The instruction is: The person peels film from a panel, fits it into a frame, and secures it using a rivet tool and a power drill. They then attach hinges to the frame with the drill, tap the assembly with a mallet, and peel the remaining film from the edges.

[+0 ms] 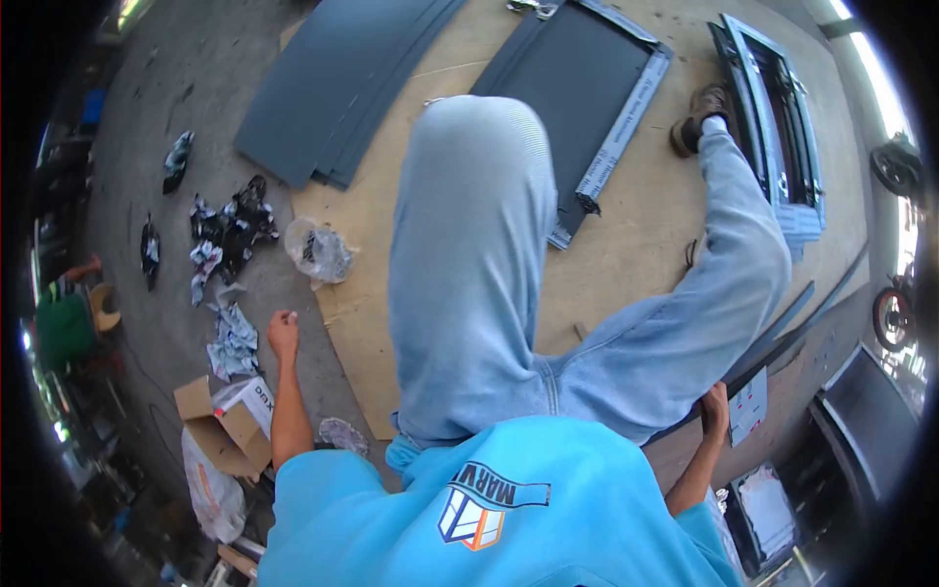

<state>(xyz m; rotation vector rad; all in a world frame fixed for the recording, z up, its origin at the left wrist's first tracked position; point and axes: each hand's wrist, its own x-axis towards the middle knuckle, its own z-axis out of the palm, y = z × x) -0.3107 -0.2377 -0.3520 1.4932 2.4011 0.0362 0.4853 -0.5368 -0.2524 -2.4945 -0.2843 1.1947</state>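
Observation:
My left hand [284, 335] hangs over the grey floor at the left, its fingers curled together. If anything is in them, it is too small to name. Near it lie crumpled pale plastic film [233, 342] and a clear plastic bag [319, 251] with small contents. At the right, beside my thigh, my right hand [717, 410] is closed at a dark edge; its fingertips are partly hidden, and what they grip I cannot make out. Beyond my knees lie a dark grey panel with a taped frame [616, 127] and a stack of plain dark panels [342, 78].
A wooden board [362, 323] lies under the panels. Another taped frame [782, 127] is by my foot. Black wrapping scraps [240, 230] litter the floor. An open cardboard box [220, 430] stands at lower left. Another person [67, 328] is at far left; dark bars [782, 313] lie right.

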